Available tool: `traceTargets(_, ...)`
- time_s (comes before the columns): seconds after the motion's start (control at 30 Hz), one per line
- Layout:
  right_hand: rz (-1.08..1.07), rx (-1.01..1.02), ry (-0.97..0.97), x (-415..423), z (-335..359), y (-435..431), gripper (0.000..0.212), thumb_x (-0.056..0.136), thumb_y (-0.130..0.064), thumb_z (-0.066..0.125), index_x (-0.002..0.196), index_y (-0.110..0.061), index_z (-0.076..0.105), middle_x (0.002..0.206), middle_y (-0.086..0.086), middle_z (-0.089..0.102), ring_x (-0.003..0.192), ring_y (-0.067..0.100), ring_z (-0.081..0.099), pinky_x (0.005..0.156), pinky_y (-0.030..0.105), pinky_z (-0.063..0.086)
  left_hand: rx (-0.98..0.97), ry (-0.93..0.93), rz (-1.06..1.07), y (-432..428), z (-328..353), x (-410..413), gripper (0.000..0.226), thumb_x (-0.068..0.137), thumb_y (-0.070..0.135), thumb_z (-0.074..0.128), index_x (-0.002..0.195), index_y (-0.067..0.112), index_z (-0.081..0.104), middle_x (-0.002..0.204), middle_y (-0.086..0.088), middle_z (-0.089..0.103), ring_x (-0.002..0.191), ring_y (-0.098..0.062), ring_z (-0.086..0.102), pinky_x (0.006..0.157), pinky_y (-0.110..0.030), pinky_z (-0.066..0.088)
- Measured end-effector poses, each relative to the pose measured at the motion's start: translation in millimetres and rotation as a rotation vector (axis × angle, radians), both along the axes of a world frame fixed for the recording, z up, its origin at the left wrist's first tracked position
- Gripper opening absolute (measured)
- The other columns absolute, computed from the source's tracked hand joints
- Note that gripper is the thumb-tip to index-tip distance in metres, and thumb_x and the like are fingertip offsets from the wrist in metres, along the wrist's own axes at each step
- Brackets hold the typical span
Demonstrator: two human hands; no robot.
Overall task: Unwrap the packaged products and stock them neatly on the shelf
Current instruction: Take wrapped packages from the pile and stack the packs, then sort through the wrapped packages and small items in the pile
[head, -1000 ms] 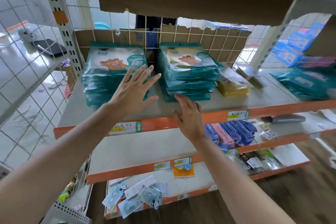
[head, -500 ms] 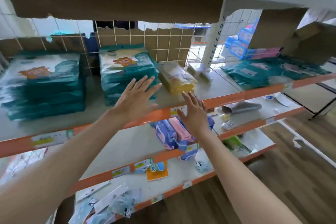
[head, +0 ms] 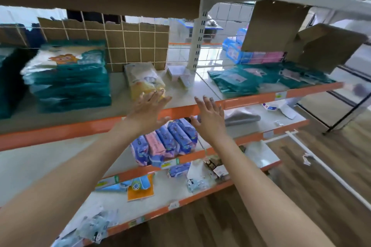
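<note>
A stack of teal product packs (head: 68,80) with a cartoon print lies on the upper shelf (head: 60,132), which has an orange front edge. To its right sits a yellow wrapped bundle (head: 143,80). My left hand (head: 148,112) is open with straight fingers, its fingertips just in front of the yellow bundle. My right hand (head: 209,115) is open too, held before the shelf edge and holding nothing. More teal packs (head: 261,80) lie flat on the right section of the shelf.
Blue and pink packs (head: 166,142) stand on the shelf below. Small carded items (head: 140,186) lie on the lowest shelf. Cardboard sheets (head: 313,46) lean at the upper right. A white upright post (head: 197,42) divides the shelf. Wooden floor (head: 321,186) lies to the right.
The view has swung right, so the teal stacks slid left. Both hands moved right along the shelf, from the teal stacks to the yellow bundle, staying open.
</note>
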State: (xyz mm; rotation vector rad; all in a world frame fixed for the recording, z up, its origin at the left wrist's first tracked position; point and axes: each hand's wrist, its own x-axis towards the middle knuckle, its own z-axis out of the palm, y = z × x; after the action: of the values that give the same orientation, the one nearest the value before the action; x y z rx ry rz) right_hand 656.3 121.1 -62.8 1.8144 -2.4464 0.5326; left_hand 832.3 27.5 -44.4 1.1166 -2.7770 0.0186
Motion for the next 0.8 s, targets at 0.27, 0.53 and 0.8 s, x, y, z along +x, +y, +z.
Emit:
traceTargets(0.27,-0.058,0.046,0.032,-85,-6,2,0.061,0.095,-0.035,0.046,0.148,-0.024,0.017,0.157,0.007,0.013,0.145,0.027,0.007,0.115,0.047,0.003,-0.002,-0.021,-0.083,-13,0,-90,0.069,0.093,0.050,0.042,0.149,0.027,0.010,0.157,-0.002,0.007,0.144,-0.021,0.005,0.116,-0.044,0.005)
traceTargets(0.53,-0.077,0.064,0.125,-172,-2,-39,0.061,0.095,-0.038,0.045,0.148,-0.023,0.018,0.157,0.009,0.014,0.145,0.027,0.009,0.115,0.048,0.001,-0.062,-0.014,-0.111,-66,9,-177,0.069,0.090,0.055,0.043,0.148,0.030,0.014,0.157,-0.001,0.008,0.144,-0.022,0.008,0.115,-0.045,0.011)
traceTargets(0.8,-0.088,-0.004,0.055,-258,2,-75,0.061,0.092,-0.033,0.053,0.146,-0.023,0.027,0.154,0.009,0.023,0.143,0.026,0.014,0.115,0.049,0.003,-0.045,-0.031,-0.169,-98,10,-265,0.069,0.091,0.055,0.040,0.149,0.028,0.012,0.157,-0.003,0.008,0.144,-0.023,0.008,0.115,-0.043,0.007)
